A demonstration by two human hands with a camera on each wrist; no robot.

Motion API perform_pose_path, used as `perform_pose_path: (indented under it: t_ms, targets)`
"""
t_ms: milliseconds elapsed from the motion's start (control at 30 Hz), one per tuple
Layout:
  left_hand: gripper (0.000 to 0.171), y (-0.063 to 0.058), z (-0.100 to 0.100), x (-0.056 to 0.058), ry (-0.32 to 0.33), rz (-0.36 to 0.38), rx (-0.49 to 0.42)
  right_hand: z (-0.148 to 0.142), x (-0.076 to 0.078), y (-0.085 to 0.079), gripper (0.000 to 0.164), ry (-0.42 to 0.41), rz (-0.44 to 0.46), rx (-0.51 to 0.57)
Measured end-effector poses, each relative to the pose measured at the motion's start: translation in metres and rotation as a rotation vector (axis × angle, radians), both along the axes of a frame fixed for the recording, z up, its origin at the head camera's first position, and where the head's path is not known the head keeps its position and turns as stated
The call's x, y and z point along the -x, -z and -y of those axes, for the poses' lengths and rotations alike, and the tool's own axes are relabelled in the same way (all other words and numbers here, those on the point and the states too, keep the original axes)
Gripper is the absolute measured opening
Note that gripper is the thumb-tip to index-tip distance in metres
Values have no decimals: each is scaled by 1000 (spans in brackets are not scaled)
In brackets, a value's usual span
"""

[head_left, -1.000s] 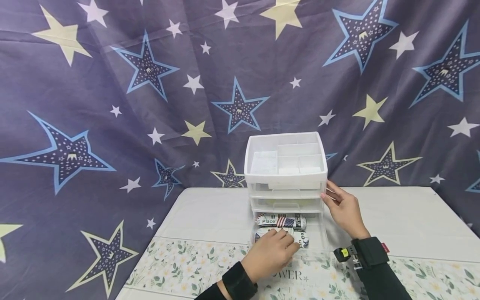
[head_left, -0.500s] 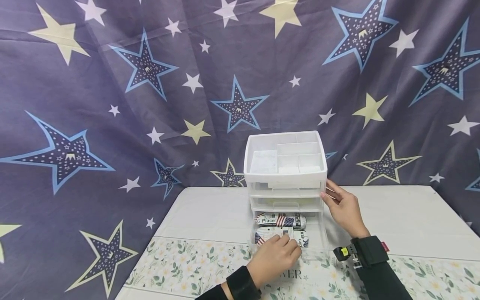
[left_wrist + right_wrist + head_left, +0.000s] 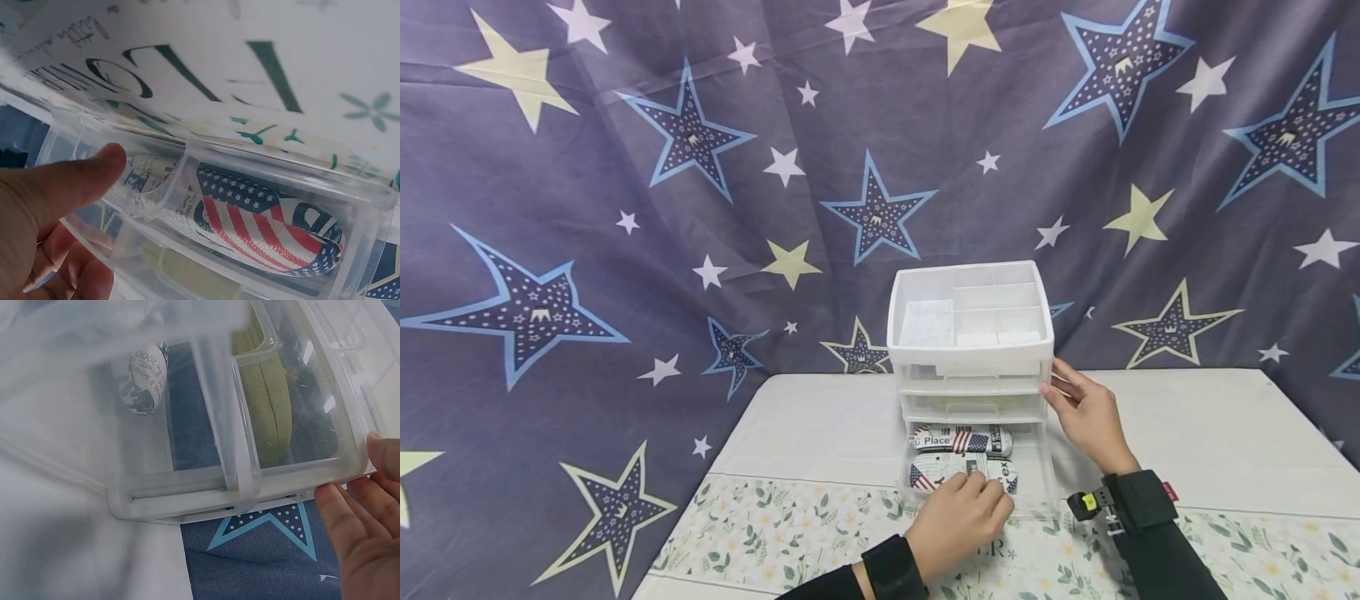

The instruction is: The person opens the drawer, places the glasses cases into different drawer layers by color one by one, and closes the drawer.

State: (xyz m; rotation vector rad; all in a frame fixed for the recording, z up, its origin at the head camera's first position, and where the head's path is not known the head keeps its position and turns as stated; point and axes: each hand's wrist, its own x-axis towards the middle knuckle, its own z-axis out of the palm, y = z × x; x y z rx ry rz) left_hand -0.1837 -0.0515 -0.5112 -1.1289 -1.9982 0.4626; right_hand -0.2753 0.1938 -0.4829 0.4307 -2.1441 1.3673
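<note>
A white drawer unit (image 3: 970, 354) has its clear bottom drawer (image 3: 1033, 487) pulled out. Inside lie two rounded oblong cases with newspaper and flag print, the rear case (image 3: 958, 439) behind the front case (image 3: 940, 469). My left hand (image 3: 958, 521) grips the drawer's front; in the left wrist view its thumb (image 3: 94, 165) lies by the handle cutout and the other fingers curl beyond the rim. My right hand (image 3: 1090, 417) holds the unit's right front edge, thumb at the front and fingers along the side. Through the plastic, the right wrist view shows an olive-green oblong thing with a seam (image 3: 265, 403).
The unit's top tray (image 3: 925, 287) is divided into several compartments. Two further drawers (image 3: 973, 408) above the bottom one are pushed in. White cloth and a floral strip (image 3: 775, 521) cover the table (image 3: 1187, 442). A star-patterned curtain (image 3: 820, 92) hangs close behind.
My left hand has shifted right and slightly toward me, off the front case to the drawer's front, uncovering more of the print. My right hand and the bottom drawer look unmoved.
</note>
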Motion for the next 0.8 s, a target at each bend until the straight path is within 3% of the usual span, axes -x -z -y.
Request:
perform_pose_path:
  t_ms: [300, 567, 800]
  targets:
    - [43, 2, 0, 0, -5, 11, 25, 1, 0, -1, 52, -1, 1, 4]
    - [47, 3, 1, 5, 71, -119, -9, 1, 0, -2, 52, -3, -4, 8]
    - [49, 0, 1, 5, 87, -120, -15, 1, 0, -1, 52, -8, -3, 15]
